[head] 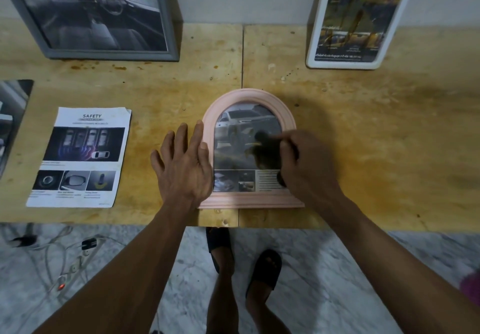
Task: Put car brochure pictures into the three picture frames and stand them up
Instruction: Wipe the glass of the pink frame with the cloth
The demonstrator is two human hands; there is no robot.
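A pink arched picture frame (249, 97) lies flat, face up, near the table's front edge with a car brochure picture (241, 136) behind its glass. My left hand (184, 162) lies flat with straight fingers, its thumb side touching the frame's left edge. My right hand (309, 167) has its fingers curled over the frame's right edge and grips it there. A grey frame (111, 54) with a car interior picture stands at the back left. At the back right stands a white frame (342, 63) holding another brochure picture.
A loose "SAFETY" brochure page (80, 157) lies on the wooden table (389, 138) to the left of my left hand. A darker page (13, 115) pokes in at the far left edge. Cables and a power strip (72, 263) lie on the floor below.
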